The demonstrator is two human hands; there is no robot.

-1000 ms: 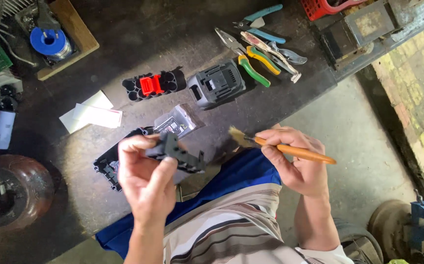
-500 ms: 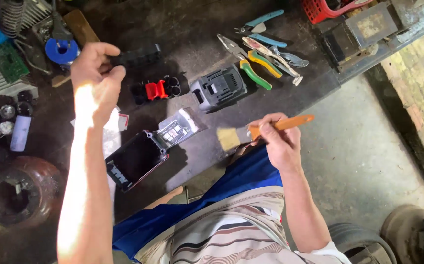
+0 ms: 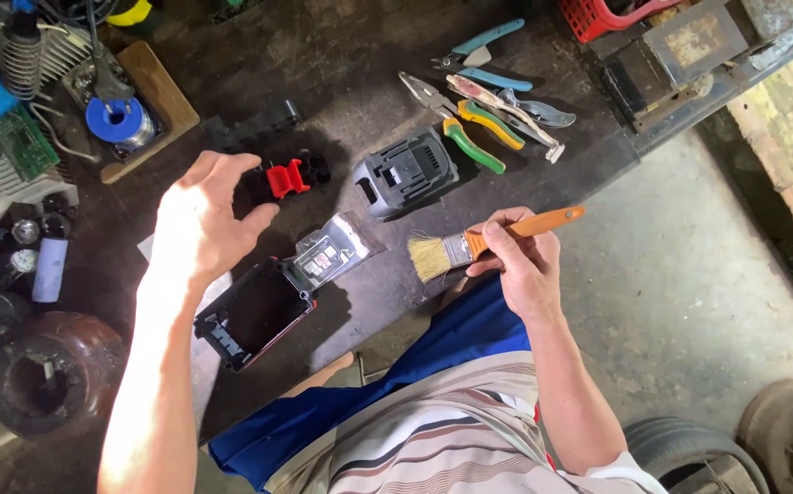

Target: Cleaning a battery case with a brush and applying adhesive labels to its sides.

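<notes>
Nearest me, my right hand (image 3: 525, 265) pinches the orange-handled brush (image 3: 479, 242), bristles free. Lower left, the black open casing (image 3: 255, 311) lies apart from its grey housing (image 3: 406, 171). My left hand (image 3: 200, 224) hovers spread and empty near the red-clipped cell holder (image 3: 287, 176). I judge reassembly remains undone.

pliers (image 3: 474, 137) right of battery housing (image 3: 406, 171) — open case (image 3: 255, 314) below-left.

Brush (image 3: 492, 240): pale bristles, metal ferrule, glossy orange handle.
</notes>
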